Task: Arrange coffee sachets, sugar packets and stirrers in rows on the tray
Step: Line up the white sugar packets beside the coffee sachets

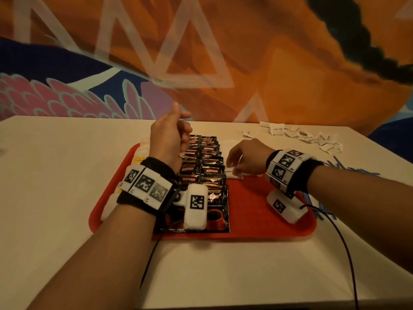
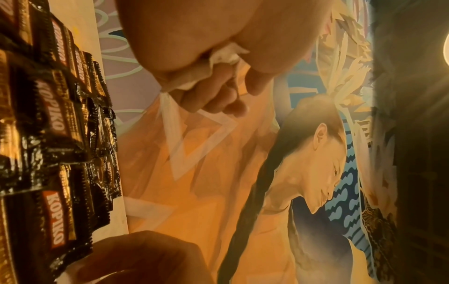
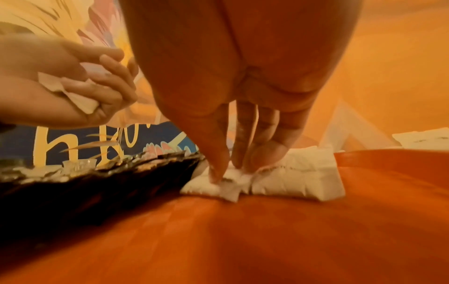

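Both hands work over a flat red plastic tray (image 1: 257,211) that lies on a pale cream tabletop (image 1: 55,186). Raised above the far part of the tray, the left hand (image 1: 169,139) has its fingers (image 2: 213,96) curled round a small bunch of white paper sugar packets (image 2: 218,57), which the right wrist view also shows squeezed against its palm. Lower and to its right, the right hand (image 1: 248,157) reaches down to the tray, thumb and fingertips (image 3: 218,169) pinching the near white sugar packet (image 3: 226,184) of a row of such packets (image 3: 298,176) that runs away from that hand.

Between the two hands, and under the left wrist, two overlapping rows of black and gold Kopiko coffee sachets (image 1: 205,173) run along the tray. Left of the left hand more white packets (image 1: 143,151) lie by the tray's left rim. Beyond the right hand, loose white sugar packets (image 1: 312,137) are scattered on the tabletop, and thin blue plastic stirrers (image 1: 348,168) lie in a heap just right of the right wrist, off the tray.
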Available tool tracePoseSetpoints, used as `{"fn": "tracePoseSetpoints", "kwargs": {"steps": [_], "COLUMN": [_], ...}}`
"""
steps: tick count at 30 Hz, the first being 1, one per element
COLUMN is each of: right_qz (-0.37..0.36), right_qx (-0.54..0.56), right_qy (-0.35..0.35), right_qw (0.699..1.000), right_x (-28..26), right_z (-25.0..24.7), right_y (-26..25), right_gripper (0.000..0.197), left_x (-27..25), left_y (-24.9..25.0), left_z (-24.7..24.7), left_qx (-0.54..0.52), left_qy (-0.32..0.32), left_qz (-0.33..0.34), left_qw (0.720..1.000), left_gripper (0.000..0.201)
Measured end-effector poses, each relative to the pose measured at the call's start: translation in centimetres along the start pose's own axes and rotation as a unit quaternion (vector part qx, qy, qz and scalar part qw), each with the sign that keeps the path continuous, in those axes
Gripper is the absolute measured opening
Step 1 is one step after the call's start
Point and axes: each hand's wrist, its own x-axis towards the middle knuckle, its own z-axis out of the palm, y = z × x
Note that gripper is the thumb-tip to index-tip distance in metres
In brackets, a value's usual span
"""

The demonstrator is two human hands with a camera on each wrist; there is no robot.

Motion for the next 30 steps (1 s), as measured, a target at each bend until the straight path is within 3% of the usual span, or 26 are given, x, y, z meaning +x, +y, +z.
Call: {"fn": "tracePoseSetpoints", "kwargs": {"steps": [3,5,9,13,17,21,25,28,30], "right_qz": [-0.02,-0.034,-0.073,-0.134,-0.174,-0.144,-0.121,-0.121,-0.116], "right_qx": [0.018,0.087,0.206,0.263,0.247,0.308,0.424,0.456,0.461], "right_qy": [0.071,0.138,0.213,0.183,0.167,0.195,0.196,0.169,0.162], "right_qw": [0.997,0.986,0.952,0.938,0.939,0.92,0.876,0.865,0.865], "right_x": [-0.1,-0.3,-0.5,-1.2,-0.9,-0.3,0.1,0.1,0.2], "right_z": [-1.7,-2.7,-3.5,-3.6,-2.8,-2.5,-2.8,-3.3,-3.6], "right_y": [0.2,0.1,-2.1,-4.9,-6.0,-5.5,-4.4,-3.9,-3.8], "right_gripper": [0.022,0.017,0.014,0.021,0.011,0.009,0.013,0.014,0.011], "left_x": [0.2,0.1,0.0,-0.4,-0.9,-0.9,-0.9,-0.9,-0.7], "left_y": [-0.1,-0.3,-0.5,-0.3,-0.1,-0.2,-0.6,-1.1,-1.2], "left_z": [0.1,0.3,0.6,0.6,1.0,1.2,1.4,1.2,1.1], "left_qx": [-0.045,-0.07,-0.1,-0.107,-0.062,-0.039,0.043,0.088,0.081], "left_qy": [-0.021,-0.028,-0.025,-0.031,-0.063,-0.091,-0.107,-0.077,-0.044], "left_qz": [-0.028,-0.047,-0.061,-0.05,-0.046,-0.031,0.006,0.04,0.047], "left_qw": [0.998,0.996,0.993,0.993,0.995,0.995,0.993,0.992,0.995], "left_gripper": [0.04,0.041,0.029,0.028,0.029,0.034,0.031,0.016,0.018]}}
